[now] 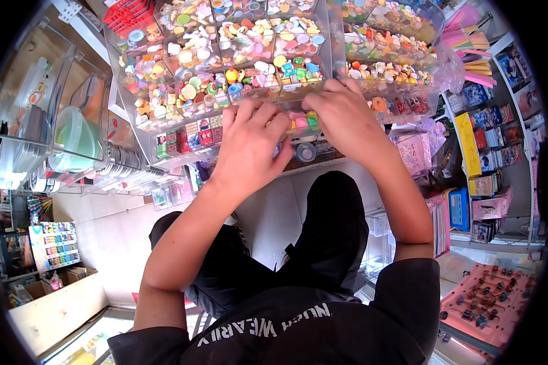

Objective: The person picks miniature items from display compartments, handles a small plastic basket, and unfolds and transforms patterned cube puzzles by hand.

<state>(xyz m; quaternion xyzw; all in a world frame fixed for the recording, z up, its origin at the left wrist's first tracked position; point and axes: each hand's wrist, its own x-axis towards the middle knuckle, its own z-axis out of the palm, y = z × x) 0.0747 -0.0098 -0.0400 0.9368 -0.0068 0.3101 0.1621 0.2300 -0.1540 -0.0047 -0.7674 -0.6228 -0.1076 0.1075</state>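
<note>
A clear tiered organizer (249, 45) full of small colourful charms stands in front of me. My left hand (252, 143) is at its front, fingers bent near the lower rim and thumb held apart, with nothing visible in it. To the right, my right hand (347, 121) reaches over the front edge with curled fingers. Its thumb and fingertips are partly hidden, so whatever it pinches cannot be made out. Between the hands, pink, yellow and green blocks (303, 121) show in the bottom row. Patterned red pieces (199, 132) fill the compartments left of my left hand.
A second clear organizer (386, 45) with charms adjoins on the right. A red basket (128, 15) sits at the back left. Glass shelving (27, 121) lines the left, and racks of packaged goods (493, 131) the right. A pink tray (490, 298) holds small dark items. My knees are below the organizer.
</note>
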